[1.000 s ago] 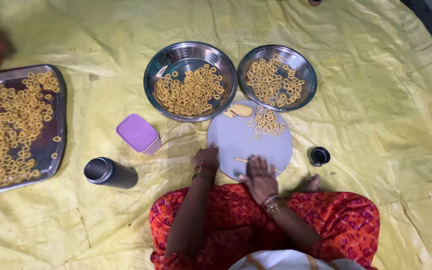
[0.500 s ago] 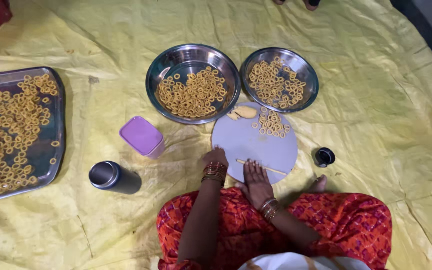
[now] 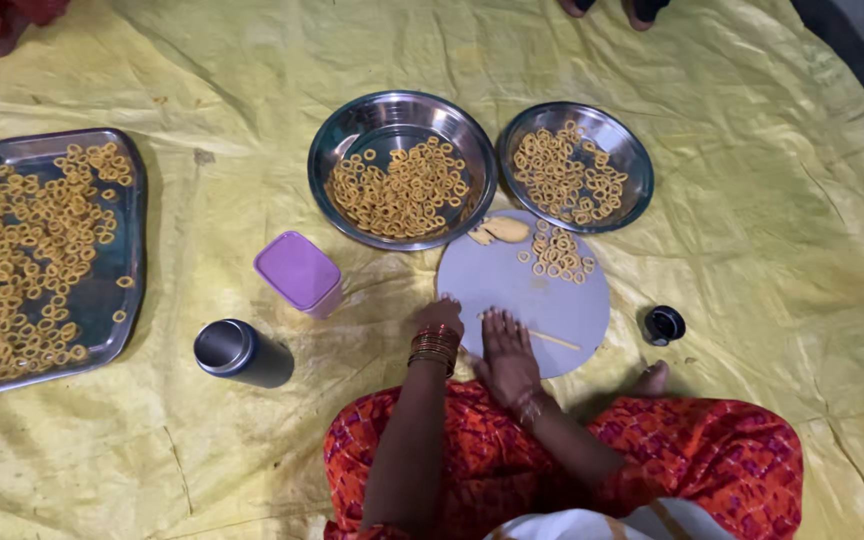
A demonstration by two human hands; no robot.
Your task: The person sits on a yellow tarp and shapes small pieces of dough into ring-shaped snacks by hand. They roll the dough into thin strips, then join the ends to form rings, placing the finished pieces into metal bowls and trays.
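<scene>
dough strip [image 3: 550, 339] lies left-right under flat open right hand [image 3: 505, 352] on board [image 3: 572, 300].

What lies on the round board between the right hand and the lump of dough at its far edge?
In the head view, between the right hand and the dough lump, the round board is bare grey surface; the small cluster of dough rings sits off to the side.

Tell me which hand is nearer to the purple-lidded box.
Left. The left hand rests at the near left edge of the round board, just right of the purple-lidded box. The right hand lies farther right, flat on the board over a thin dough strip.
</scene>
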